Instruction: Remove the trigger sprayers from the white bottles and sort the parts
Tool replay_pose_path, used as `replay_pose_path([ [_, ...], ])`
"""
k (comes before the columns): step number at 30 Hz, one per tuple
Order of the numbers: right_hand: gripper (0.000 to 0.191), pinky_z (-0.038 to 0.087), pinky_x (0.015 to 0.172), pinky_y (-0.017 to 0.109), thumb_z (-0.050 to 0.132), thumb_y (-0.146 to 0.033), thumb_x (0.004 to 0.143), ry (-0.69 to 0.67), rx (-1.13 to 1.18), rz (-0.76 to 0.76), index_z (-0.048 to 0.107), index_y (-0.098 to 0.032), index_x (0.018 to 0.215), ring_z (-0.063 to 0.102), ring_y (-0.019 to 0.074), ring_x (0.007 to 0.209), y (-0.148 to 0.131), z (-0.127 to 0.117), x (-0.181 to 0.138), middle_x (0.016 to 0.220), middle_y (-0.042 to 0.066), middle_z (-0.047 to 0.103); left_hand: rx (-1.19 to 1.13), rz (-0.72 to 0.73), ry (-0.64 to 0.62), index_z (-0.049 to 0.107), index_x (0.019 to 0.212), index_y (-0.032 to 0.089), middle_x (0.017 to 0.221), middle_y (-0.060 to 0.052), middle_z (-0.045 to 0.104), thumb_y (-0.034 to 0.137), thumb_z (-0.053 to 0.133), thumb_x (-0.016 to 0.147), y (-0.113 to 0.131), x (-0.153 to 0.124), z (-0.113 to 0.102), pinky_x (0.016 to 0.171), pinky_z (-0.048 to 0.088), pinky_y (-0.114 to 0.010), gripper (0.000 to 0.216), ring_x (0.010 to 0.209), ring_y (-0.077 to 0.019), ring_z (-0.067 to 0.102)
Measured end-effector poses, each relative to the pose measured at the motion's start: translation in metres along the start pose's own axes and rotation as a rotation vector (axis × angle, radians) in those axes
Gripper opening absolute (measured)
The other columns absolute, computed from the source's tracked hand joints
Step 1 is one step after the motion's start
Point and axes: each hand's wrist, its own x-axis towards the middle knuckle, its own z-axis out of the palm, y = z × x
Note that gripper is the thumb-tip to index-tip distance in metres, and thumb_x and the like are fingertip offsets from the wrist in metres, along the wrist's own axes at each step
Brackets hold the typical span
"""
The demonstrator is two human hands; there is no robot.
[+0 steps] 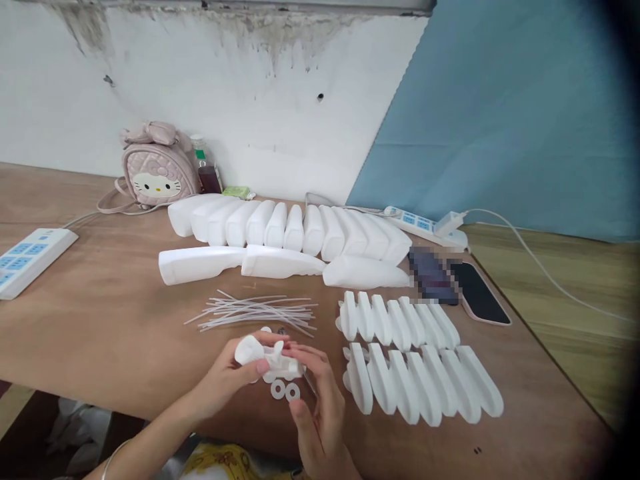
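Note:
My left hand (231, 368) is closed around a white plastic part (276, 361) with a rounded end and a small raised tab. Beside it, my right hand (320, 407) has its fingers stretched out and its thumb apart, with fingertips at the part's right side. Two white washers (285, 391) lie on the table just below the part. More small white pieces are partly hidden behind my hands. Thin white strips (255, 313) lie in a loose crossed pile beyond them. To the right, two rows of white trough-shaped pieces (400, 320) rest side by side.
Larger white hollow shells (287, 227) stand in a row at the back, with three lying lengthwise in front (283, 262). Two phones (480, 292) lie at the right. Power strips (33, 257), a pink bag (160, 167) and a bottle (207, 170) sit around the table.

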Motion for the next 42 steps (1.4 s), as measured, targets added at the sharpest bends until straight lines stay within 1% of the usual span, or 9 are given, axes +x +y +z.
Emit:
replay_pose_path([
  [2,0.027,0.041,0.084,0.036,0.044,-0.028,0.085,0.004,-0.220,-0.062,0.048,-0.022,0.111,0.051,0.0213,0.099,0.004,-0.004,0.003,0.103,0.008,0.057,0.147,0.025,0.180,0.061,0.096,0.014,0.091,-0.008,0.066,0.039,0.060,0.074,0.003,0.000,-0.009,0.072,0.049,-0.031,0.034,0.080,-0.0198,0.061],
  [5,0.020,0.044,0.076,0.036,0.050,-0.022,0.082,-0.027,-0.630,-0.014,0.053,-0.019,0.102,0.054,0.0220,0.088,0.021,-0.004,0.006,0.093,0.007,0.060,0.483,0.091,0.374,0.064,0.085,0.015,0.082,-0.005,0.068,0.031,0.060,0.074,0.010,-0.002,-0.021,0.063,0.049,-0.028,0.020,0.070,-0.0183,0.062],
  [10,0.008,0.045,0.066,0.039,0.054,-0.022,0.078,-0.135,-1.029,0.109,0.059,-0.017,0.082,0.054,0.0255,0.077,0.043,0.000,0.009,0.082,0.008,0.060,0.790,0.224,0.357,0.066,0.089,0.017,0.084,-0.004,0.070,0.026,0.057,0.076,0.004,-0.006,-0.023,0.062,0.050,-0.025,0.018,0.070,-0.0178,0.064],
  [15,0.011,0.046,0.061,0.033,0.052,-0.028,0.081,-0.034,-0.823,0.030,0.058,-0.018,0.079,0.057,0.0200,0.069,0.033,-0.010,0.007,0.073,0.005,0.062,0.904,0.323,0.347,0.065,0.086,0.017,0.080,-0.001,0.070,0.026,0.059,0.076,-0.003,-0.002,-0.024,0.062,0.049,-0.020,0.015,0.067,-0.0131,0.063],
  [21,0.016,0.054,0.060,0.028,0.055,-0.020,0.080,0.336,-0.058,0.091,0.051,-0.020,0.096,0.065,0.0156,0.069,-0.003,-0.007,-0.001,0.081,0.004,0.067,0.894,0.243,0.325,0.064,0.084,0.018,0.077,-0.001,0.069,0.029,0.056,0.078,-0.007,0.002,-0.023,0.059,0.046,-0.019,0.016,0.065,-0.0123,0.062],
  [24,0.028,0.056,0.061,0.030,0.056,-0.013,0.078,0.456,0.138,0.002,0.046,-0.020,0.103,0.066,0.0162,0.068,-0.016,0.002,-0.001,0.080,0.004,0.068,0.884,0.225,0.264,0.064,0.087,0.017,0.080,-0.001,0.069,0.029,0.056,0.078,-0.010,0.002,-0.018,0.059,0.045,-0.018,0.017,0.066,-0.0122,0.062],
  [28,0.030,0.057,0.056,0.029,0.056,-0.008,0.076,0.448,0.130,-0.187,0.045,-0.018,0.102,0.066,0.0171,0.068,-0.011,0.009,0.000,0.081,0.007,0.067,0.896,0.215,0.224,0.063,0.086,0.018,0.078,0.000,0.069,0.027,0.055,0.078,-0.010,0.001,-0.011,0.057,0.043,-0.017,0.015,0.063,-0.0113,0.062],
  [35,0.035,0.058,0.066,0.039,0.060,0.000,0.069,0.220,-0.083,-0.354,0.048,-0.018,0.096,0.065,0.0208,0.081,0.010,0.001,-0.007,0.088,0.008,0.066,0.903,0.174,0.163,0.064,0.083,0.018,0.078,-0.002,0.068,0.027,0.055,0.077,-0.011,0.000,-0.005,0.059,0.043,-0.018,0.014,0.063,-0.0122,0.061],
  [42,0.035,0.057,0.058,0.029,0.063,-0.005,0.070,0.192,-0.188,-0.354,0.047,-0.020,0.097,0.067,0.0189,0.074,0.005,0.001,-0.008,0.086,0.007,0.069,0.894,0.081,0.065,0.060,0.073,0.016,0.067,-0.001,0.065,0.020,0.055,0.073,-0.010,0.002,0.006,0.054,0.039,-0.017,0.006,0.057,-0.0114,0.057],
])
